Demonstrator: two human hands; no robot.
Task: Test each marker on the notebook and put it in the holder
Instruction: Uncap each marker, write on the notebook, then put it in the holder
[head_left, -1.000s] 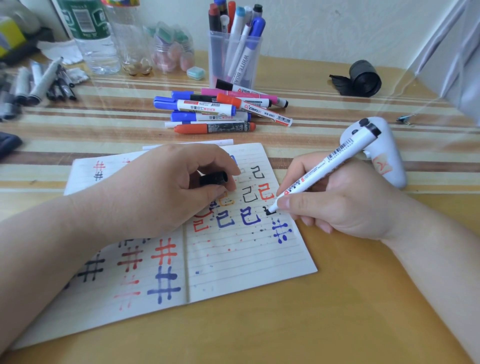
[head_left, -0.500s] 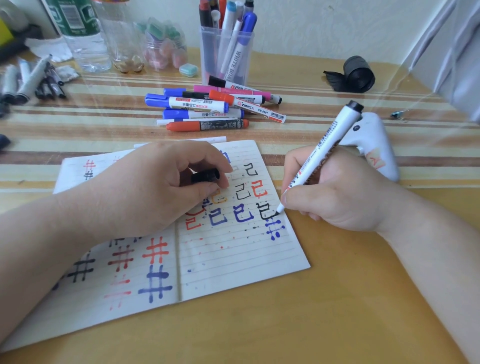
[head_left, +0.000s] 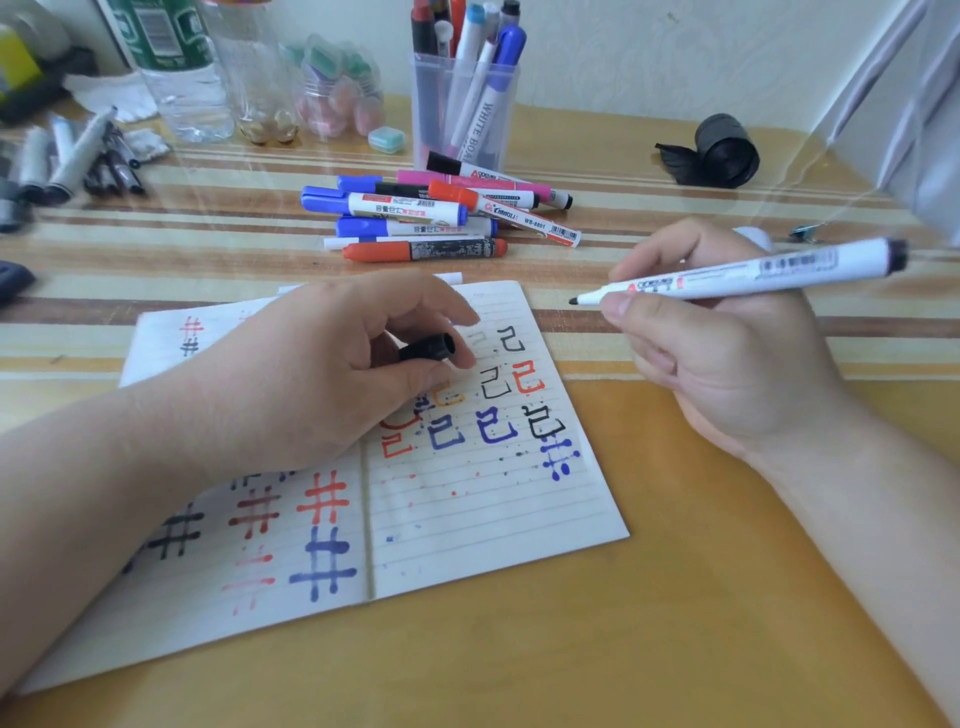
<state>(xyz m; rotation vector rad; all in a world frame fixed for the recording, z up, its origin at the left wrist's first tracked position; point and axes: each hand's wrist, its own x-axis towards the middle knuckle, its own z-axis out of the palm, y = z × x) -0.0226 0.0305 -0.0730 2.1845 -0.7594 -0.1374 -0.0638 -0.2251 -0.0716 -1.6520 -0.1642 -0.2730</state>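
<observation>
An open lined notebook (head_left: 467, 509) lies on the table, covered in red, blue and black test marks. My left hand (head_left: 332, 374) rests on its pages and pinches a black marker cap (head_left: 427, 347). My right hand (head_left: 722, 353) grips an uncapped white marker (head_left: 737, 273) with a black tip, held nearly level above the table to the right of the notebook, tip pointing left. A clear plastic holder (head_left: 465, 111) with several markers stands at the back. A pile of several capped markers (head_left: 431, 213) lies in front of the holder.
Clear plastic bottles (head_left: 182, 78) and a small jar (head_left: 337, 88) stand at the back left, beside more pens (head_left: 78, 156) at the left edge. A black roll (head_left: 722, 150) lies at the back right. A white object (head_left: 753, 236) is mostly hidden behind my right hand.
My right hand has lifted the marker off the page and swung it from upright to nearly level, tip pointing left. A fresh black mark stays on the notebook. My left hand kept hold of the cap.
</observation>
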